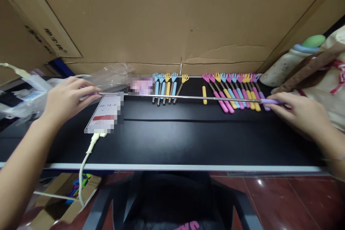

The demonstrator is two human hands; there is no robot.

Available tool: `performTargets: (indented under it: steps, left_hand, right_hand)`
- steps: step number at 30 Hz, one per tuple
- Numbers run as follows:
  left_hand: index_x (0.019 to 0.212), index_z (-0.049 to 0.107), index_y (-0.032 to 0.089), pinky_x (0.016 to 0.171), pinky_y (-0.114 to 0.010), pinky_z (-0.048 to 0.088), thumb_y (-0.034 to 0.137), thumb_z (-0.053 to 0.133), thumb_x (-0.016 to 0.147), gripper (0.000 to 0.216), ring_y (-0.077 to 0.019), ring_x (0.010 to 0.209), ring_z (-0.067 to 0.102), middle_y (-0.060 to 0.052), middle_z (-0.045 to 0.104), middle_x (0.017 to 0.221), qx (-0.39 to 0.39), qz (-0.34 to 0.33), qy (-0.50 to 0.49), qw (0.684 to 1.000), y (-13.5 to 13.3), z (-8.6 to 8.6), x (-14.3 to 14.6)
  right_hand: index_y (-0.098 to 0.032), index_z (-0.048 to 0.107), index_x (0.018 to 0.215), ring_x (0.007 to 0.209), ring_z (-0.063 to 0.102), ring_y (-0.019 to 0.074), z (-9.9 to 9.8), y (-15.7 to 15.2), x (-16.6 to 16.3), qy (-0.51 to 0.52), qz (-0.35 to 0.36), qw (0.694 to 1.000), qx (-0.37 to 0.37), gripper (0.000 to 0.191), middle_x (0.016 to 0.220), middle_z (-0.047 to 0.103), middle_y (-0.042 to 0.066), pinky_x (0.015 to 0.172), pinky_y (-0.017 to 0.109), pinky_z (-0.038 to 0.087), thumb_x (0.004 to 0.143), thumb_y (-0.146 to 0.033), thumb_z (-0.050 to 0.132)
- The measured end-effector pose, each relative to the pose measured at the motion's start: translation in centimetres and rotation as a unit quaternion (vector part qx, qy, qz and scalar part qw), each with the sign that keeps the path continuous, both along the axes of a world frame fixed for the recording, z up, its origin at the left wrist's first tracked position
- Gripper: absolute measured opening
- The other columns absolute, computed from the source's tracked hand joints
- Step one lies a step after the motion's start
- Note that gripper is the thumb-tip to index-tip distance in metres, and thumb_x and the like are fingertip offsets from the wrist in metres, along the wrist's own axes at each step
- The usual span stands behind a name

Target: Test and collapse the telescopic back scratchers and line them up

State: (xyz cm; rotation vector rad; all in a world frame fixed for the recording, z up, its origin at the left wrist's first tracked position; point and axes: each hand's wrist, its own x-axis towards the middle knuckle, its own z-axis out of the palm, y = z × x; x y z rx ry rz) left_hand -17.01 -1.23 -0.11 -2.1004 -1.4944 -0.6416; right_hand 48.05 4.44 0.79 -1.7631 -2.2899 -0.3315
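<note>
Purple scratcher (pixel 188 97), left hand (pixel 67 97), right hand (pixel 299 113), phone (pixel 106 113) 00:18:4

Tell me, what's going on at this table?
A person holds one telescopic back scratcher stretched out above the black table. The left hand pinches one end, and the right hand grips its purple handle. Two rows of collapsed scratchers lie along the back edge. A plugged-in phone lies near the left hand.
</note>
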Motion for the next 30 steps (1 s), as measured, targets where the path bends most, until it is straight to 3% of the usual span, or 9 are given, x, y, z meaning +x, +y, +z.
performTargets:
  steps: [5,9,11,14,16,18,24,27,30]
  left_hand:
    - [0.084,0.074,0.03,0.062,-0.023,0.033,0.069,0.055,0.075,0.044,-0.0163,0.07,0.051,0.001,0.062,0.081,-0.059,0.009,-0.146,0.987,-0.6,0.2,-1.4]
    - [0.087,0.072,0.027,0.067,-0.026,0.041,0.07,0.071,0.055,0.054,-0.0169,0.069,0.056,0.002,0.068,0.084,-0.141,0.041,-0.294,0.945,-0.9,0.2,-2.4]
    - [0.086,0.068,0.025,0.061,-0.026,0.042,0.064,0.076,0.053,0.052,-0.015,0.061,0.055,0.003,0.066,0.078,-0.147,0.061,-0.405,0.9,-1.0,0.0,-2.8]
    - [0.08,0.058,0.024,0.049,-0.022,0.037,0.051,0.082,0.053,0.045,-0.0088,0.047,0.044,0.006,0.06,0.063,-0.126,0.033,-0.587,0.799,-0.7,-0.2,-2.7]
    - [0.079,0.052,0.023,0.047,-0.022,0.036,0.046,0.082,0.054,0.045,-0.0056,0.043,0.036,0.008,0.056,0.06,-0.125,0.029,-0.663,0.738,-0.4,-0.3,-2.2]
    - [0.079,0.049,0.022,0.048,-0.024,0.036,0.046,0.076,0.062,0.04,-0.0048,0.041,0.031,0.008,0.054,0.059,-0.142,0.05,-0.694,0.704,0.0,-0.3,-1.3]
    - [0.073,0.042,0.022,0.052,-0.03,0.038,0.039,0.057,0.073,0.023,-0.0165,0.059,0.049,0.002,0.054,0.063,-0.091,0.091,-0.722,0.68,0.8,-0.9,0.7]
    - [0.073,0.041,0.022,0.062,-0.034,0.046,0.04,0.053,0.072,0.021,-0.0216,0.079,0.059,0.0,0.061,0.073,-0.073,0.075,-0.728,0.678,1.1,-1.3,0.6]
    - [0.08,0.046,0.024,0.072,-0.039,0.05,0.041,0.05,0.072,0.019,-0.0257,0.103,0.06,0.001,0.069,0.093,-0.068,0.057,-0.726,0.683,1.1,-1.5,0.5]
  right_hand:
    - [-0.025,0.065,0.092,0.072,0.061,0.0223,0.5,-0.4,2.1,0.177,0.007,0.979,-0.099,0.032,0.083,0.069,0.011,0.067,0.034,0.043,0.076,-0.052,0.06]
    - [-0.026,0.062,0.094,0.068,0.064,0.025,-0.4,-0.5,2.7,0.339,-0.026,0.93,-0.138,0.028,0.071,0.068,0.01,0.066,0.037,0.047,0.071,-0.041,0.069]
    - [-0.026,0.059,0.088,0.067,0.065,0.0255,-0.9,-0.5,2.3,0.418,-0.051,0.899,-0.122,0.027,0.069,0.067,0.008,0.069,0.041,0.049,0.067,-0.035,0.073]
    - [-0.026,0.054,0.081,0.062,0.063,0.0215,-1.2,-0.5,1.0,0.54,-0.096,0.83,-0.103,0.02,0.067,0.062,0.005,0.071,0.042,0.05,0.069,-0.029,0.071]
    - [-0.025,0.052,0.076,0.06,0.059,0.0173,-1.2,-0.3,0.0,0.606,-0.112,0.782,-0.093,0.012,0.066,0.057,0.002,0.072,0.041,0.05,0.076,-0.025,0.064]
    - [-0.024,0.048,0.069,0.058,0.053,0.0148,-1.1,0.1,-1.0,0.646,-0.109,0.749,-0.095,0.016,0.063,0.05,0.0,0.074,0.04,0.05,0.083,-0.025,0.055]
    - [-0.024,0.033,0.064,0.064,0.053,0.0177,-1.7,1.6,-1.9,0.702,-0.116,0.698,-0.084,0.028,0.065,0.041,0.0,0.071,0.039,0.049,0.091,-0.03,0.037]
    - [-0.024,0.03,0.067,0.084,0.06,0.0238,-2.2,2.2,-1.4,0.69,-0.079,0.717,-0.064,0.026,0.075,0.049,0.006,0.071,0.041,0.05,0.092,-0.029,0.026]
    - [-0.026,0.046,0.084,0.108,0.06,0.0271,-2.5,2.5,-1.3,0.671,-0.062,0.735,-0.071,0.031,0.104,0.057,0.015,0.072,0.042,0.05,0.093,-0.031,0.017]
